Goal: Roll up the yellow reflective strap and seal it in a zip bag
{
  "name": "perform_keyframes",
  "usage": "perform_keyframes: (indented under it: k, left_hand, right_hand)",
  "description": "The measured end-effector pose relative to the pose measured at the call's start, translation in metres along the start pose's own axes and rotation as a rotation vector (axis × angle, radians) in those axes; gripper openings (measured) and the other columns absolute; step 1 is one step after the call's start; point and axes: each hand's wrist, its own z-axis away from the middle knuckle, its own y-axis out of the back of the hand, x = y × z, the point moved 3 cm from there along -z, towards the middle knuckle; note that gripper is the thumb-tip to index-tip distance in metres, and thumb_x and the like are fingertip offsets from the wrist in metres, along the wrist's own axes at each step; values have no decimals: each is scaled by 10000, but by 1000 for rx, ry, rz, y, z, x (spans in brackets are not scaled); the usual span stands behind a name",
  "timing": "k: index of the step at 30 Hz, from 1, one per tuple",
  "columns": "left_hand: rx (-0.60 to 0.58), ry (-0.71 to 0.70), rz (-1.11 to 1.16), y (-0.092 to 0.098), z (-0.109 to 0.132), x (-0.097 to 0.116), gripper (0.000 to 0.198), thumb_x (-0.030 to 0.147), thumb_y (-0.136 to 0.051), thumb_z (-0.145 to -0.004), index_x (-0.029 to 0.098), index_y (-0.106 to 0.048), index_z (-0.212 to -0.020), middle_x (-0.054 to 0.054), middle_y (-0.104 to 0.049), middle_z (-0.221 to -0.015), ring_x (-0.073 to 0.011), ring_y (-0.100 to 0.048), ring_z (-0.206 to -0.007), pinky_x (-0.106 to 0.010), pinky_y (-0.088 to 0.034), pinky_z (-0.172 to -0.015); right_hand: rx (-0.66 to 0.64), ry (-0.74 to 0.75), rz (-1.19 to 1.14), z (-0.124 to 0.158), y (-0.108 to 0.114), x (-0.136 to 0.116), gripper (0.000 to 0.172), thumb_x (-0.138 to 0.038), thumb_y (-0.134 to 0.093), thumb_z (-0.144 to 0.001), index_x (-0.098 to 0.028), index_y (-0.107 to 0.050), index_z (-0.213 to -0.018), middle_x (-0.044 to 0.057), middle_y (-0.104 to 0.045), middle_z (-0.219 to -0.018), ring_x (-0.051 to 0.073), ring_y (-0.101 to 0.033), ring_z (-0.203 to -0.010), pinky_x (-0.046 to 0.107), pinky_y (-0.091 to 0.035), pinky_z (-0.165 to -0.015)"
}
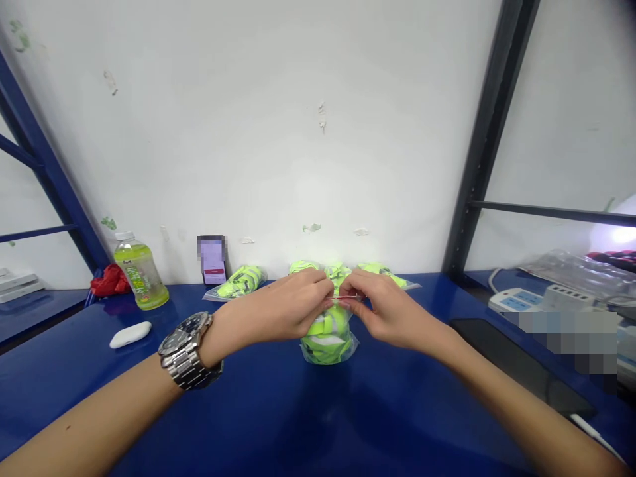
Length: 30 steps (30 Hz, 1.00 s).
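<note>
A clear zip bag (328, 341) packed with folded neon-yellow fabric with grey bands stands at the middle of the blue table. My left hand (293, 301), with a steel watch on its wrist, pinches the bag's top edge from the left. From the right, my right hand (375, 305) grips the same edge, where a red seal line shows between the fingers. Both hands are closed and close together. Behind them lie more bags of the same neon fabric, one bag (242, 282) to the left and another bag (382, 271) to the right, partly hidden by my hands.
A green drink bottle (142, 271), a red crumpled cloth (110, 281) and a white earbud case (130, 335) are at left. A lit phone (212, 258) leans on the wall. At right lie a dark tablet-like slab (517, 364) and a white power strip (517, 301).
</note>
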Motion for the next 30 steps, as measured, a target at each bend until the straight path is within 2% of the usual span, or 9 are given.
perform_keyframes:
  k: [7, 10, 18, 25, 30]
  left_hand:
    - [7, 3, 13, -4, -1, -1, 188, 209, -354, -959, 149, -484, -837, -67, -520, -818, -157, -459, -698, -290, -393, -639]
    - [-1, -44, -66, -3, -3, 1, 202, 178, -335, -960, 138, -497, -847, -73, -520, -824, -160, -461, -717, -293, -392, -659]
    - [71, -141, -171, -2, -1, 6, 203, 140, -338, -948, 140, -509, -838, -72, -526, -815, -170, -453, -718, -298, -380, -640]
    - [34, -162, -248, -7, -1, 10, 200, 71, -323, -920, 128, -502, -853, -84, -515, -816, -178, -427, -717, -302, -375, -642]
    - [39, -108, -226, -5, 2, 9, 230, 123, -310, -949, 124, -519, -852, -89, -515, -831, -183, -450, -748, -305, -385, -673]
  right_hand:
    - [21, -50, 23, 0, -2, -1, 75, -99, -535, -833, -170, -557, -829, 18, -560, -754, 141, -483, -677, 264, -360, -620]
    - [36, -58, 22, 0, -1, -1, 87, -84, -544, -819, -169, -562, -808, 14, -555, -735, 137, -476, -662, 260, -356, -612]
    - [103, -30, 28, 0, 0, -4, 117, -58, -538, -763, -173, -547, -739, 7, -533, -678, 132, -455, -620, 250, -332, -575]
    - [256, 22, 80, 0, -5, -9, 134, -55, -503, -689, -170, -521, -622, 6, -497, -584, 129, -433, -555, 255, -289, -520]
    - [325, 12, 98, 1, -6, -7, 162, -64, -528, -737, -171, -600, -639, 9, -578, -570, 138, -497, -565, 278, -358, -579]
